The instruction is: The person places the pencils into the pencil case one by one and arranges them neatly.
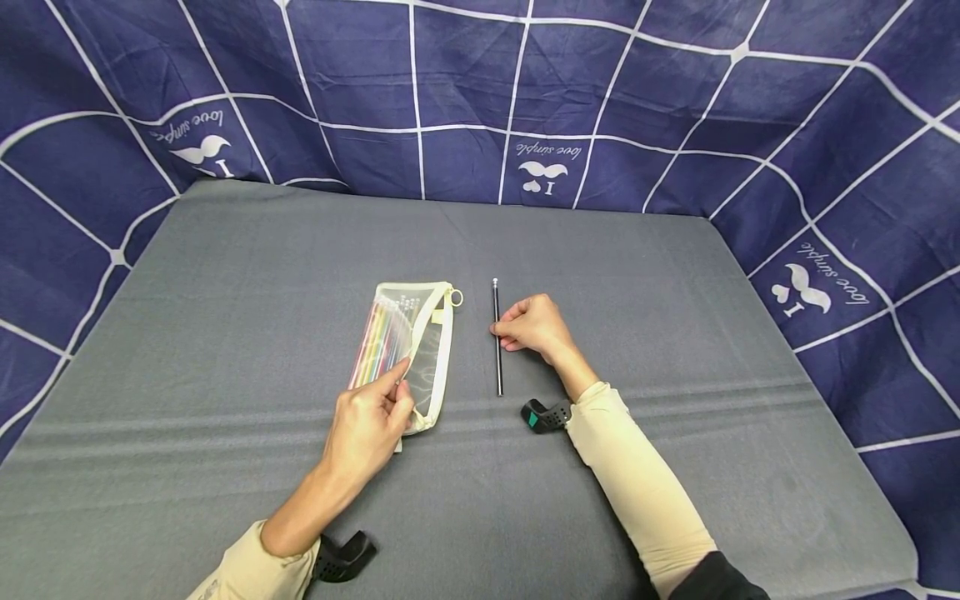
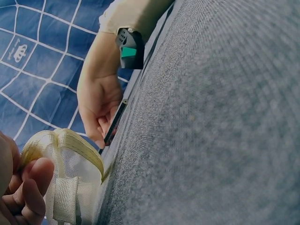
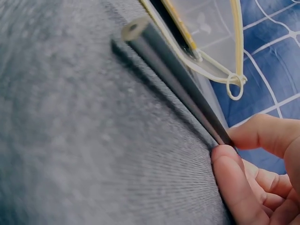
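Observation:
A see-through mesh pencil case [image 1: 431, 367] with cream edging lies left of centre, its zip side gaping. Several coloured pencils [image 1: 384, 342] show inside it. My left hand [image 1: 369, 421] pinches the case's edge near its front end between thumb and forefinger, as the left wrist view shows at the cream trim [image 2: 77, 140]. To the right of the case, my right hand [image 1: 536, 325] pinches a dark pencil [image 1: 498, 367] about its middle. In the right wrist view the pencil's unsharpened end [image 3: 136, 29] stands just off the cloth, above its shadow.
A grey cloth-covered table [image 1: 645, 275] spreads under both hands. Behind it and at the sides hangs a blue checked curtain [image 1: 465, 75]. A ring-shaped zip pull [image 1: 457, 297] sticks out at the case's far corner. Black wrist mounts [image 1: 546, 415] sit at both wrists.

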`<state>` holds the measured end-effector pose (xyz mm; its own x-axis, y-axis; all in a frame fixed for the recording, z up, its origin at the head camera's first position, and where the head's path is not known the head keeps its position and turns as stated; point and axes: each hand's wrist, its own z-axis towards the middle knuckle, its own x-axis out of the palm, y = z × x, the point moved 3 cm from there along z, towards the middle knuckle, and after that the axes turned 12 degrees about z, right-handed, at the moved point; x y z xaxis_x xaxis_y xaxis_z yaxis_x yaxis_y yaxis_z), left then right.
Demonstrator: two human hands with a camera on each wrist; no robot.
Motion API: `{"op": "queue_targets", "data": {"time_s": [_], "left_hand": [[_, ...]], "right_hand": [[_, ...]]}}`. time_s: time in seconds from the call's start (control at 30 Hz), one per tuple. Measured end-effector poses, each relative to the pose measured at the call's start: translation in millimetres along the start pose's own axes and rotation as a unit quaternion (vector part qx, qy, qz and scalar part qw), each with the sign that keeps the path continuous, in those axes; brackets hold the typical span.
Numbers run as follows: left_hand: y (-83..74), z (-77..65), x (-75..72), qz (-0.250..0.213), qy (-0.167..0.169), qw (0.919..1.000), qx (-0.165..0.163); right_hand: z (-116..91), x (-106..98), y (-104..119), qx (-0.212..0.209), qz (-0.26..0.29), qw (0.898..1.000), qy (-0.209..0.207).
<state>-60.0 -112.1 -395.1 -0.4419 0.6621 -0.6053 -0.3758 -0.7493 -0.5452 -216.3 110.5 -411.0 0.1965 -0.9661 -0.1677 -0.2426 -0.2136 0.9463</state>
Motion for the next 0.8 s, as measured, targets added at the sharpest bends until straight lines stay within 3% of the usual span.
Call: {"op": "queue_targets", "data": {"time_s": [0.33, 0.8], "left_hand": [[-0.1, -0.3, -0.2, -0.003, 0.0, 1.0, 0.0], [0.0, 0.0, -0.9, -0.003, -0.003, 1.0, 0.001]], "right_hand": [[2.1, -2.8, -2.6, 0.048, 0.085, 0.995, 0.037], [0.3, -1.0, -1.8, 0.05, 0.163, 0.983, 0.074]]}}
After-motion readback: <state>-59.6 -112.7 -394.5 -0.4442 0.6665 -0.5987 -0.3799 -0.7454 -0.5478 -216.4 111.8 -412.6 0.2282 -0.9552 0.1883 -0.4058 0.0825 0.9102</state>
